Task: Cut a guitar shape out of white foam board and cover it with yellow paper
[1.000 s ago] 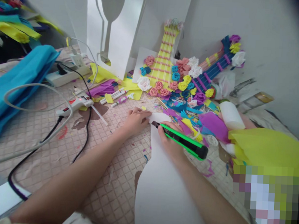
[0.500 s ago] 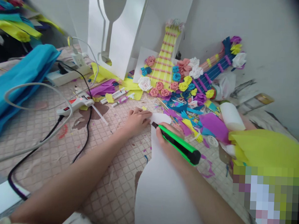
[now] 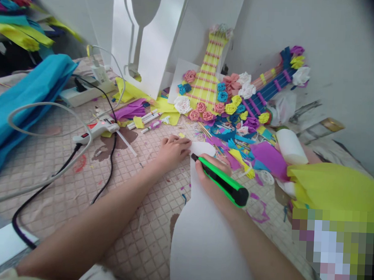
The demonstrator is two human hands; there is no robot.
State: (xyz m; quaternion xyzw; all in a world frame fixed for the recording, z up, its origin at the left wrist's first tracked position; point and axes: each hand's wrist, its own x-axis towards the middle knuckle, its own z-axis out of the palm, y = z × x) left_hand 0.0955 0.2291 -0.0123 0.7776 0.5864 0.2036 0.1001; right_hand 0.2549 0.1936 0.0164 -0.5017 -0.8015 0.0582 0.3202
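Observation:
A white guitar-shaped board cutout lies on the tiled floor, its narrow neck pointing away from me. My right hand is closed around a green and black utility knife, the tip resting on the left edge of the neck near its top. My left hand lies just left of the neck's rounded end, fingers curled and pressing down beside it, holding nothing I can make out.
A white hot glue gun with black and white cables lies to the left. Two paper guitars decorated with flowers lean on the wall among coloured paper scraps. Blue paper is at left, yellow paper at right.
The knife has tilted more upright and its tip shifted slightly along the neck edge. My left hand stays put beside the cutout's end.

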